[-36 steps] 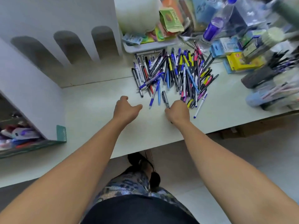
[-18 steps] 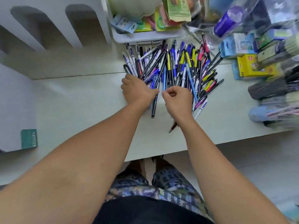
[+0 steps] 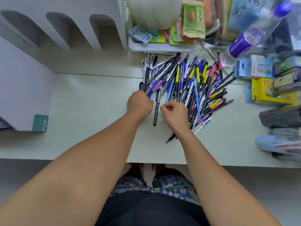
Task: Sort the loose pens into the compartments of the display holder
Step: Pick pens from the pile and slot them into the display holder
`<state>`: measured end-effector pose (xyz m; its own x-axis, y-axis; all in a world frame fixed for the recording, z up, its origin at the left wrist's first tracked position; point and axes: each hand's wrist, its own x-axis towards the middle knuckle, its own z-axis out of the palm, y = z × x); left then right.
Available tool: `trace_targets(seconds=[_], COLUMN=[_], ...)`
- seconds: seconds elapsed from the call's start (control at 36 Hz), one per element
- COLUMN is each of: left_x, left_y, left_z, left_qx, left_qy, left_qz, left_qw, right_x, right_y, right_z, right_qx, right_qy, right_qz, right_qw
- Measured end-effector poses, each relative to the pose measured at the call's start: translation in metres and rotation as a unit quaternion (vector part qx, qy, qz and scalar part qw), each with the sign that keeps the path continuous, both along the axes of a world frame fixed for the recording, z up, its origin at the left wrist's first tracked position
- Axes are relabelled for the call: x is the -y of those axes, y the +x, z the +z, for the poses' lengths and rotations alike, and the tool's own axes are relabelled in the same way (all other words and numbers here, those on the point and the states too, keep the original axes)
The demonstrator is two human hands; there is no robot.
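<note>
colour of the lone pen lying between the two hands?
Black pen, cap end toward the pile; head view shows it clearly.

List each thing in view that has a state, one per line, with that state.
Left hand: fingers curled round pens at the pile's near left edge.
Right hand: curled, a dark pen sticking out below it.
Black pen: lying loose on the table between the hands.
Pen pile: loose, unsorted.
Bottle: on its side, capped.
White holder: slots look empty.

No legible text: characters on the green packet (image 3: 193, 18) and print on the black pen (image 3: 157, 107) too blurred.
</note>
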<state>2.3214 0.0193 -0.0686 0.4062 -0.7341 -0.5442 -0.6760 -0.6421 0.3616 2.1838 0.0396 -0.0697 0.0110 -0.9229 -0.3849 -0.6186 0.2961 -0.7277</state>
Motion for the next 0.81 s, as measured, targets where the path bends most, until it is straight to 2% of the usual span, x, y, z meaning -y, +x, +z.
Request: trace_targets(seconds=[0.17,0.31,0.36,0.39,0.47,0.58,0.64,0.69,0.81], left_x=[-0.026,-0.045,-0.052,-0.056,-0.072,-0.091,-0.098,-0.103,-0.107], left_y=[0.001,0.012,0.020,0.025,0.041,0.065,0.074,0.078,0.080], left_z=[0.000,0.008,0.014,0.017,0.028,0.036,0.039,0.042,0.048], left_qx=[0.002,-0.022,-0.069,-0.126,-0.288,-0.349,-0.370,-0.396,-0.437], left_qy=[-0.007,0.026,0.044,0.047,0.050,0.072,0.082,0.086,0.099], left_qz=[0.020,0.024,0.035,0.063,0.148,0.126,0.123,0.127,0.113], left_qw=[1.000,0.999,0.996,0.989,0.945,0.926,0.917,0.906,0.887], right_x=[-0.001,0.001,0.002,0.003,0.003,0.002,0.002,0.003,0.005], right_y=[-0.001,0.003,0.007,0.010,0.018,0.033,0.042,0.050,0.065], right_z=[0.000,0.000,0.002,0.002,0.005,0.013,0.022,0.027,0.028], right_qx=[0.005,0.013,0.022,0.027,0.048,0.133,0.210,0.263,0.294], right_qy=[0.003,0.011,0.017,0.021,0.046,0.137,0.226,0.290,0.292], right_qz=[0.024,0.037,0.046,0.048,0.052,-0.001,-0.071,-0.101,-0.112], right_qw=[1.000,0.999,0.999,0.998,0.996,0.982,0.949,0.915,0.903])
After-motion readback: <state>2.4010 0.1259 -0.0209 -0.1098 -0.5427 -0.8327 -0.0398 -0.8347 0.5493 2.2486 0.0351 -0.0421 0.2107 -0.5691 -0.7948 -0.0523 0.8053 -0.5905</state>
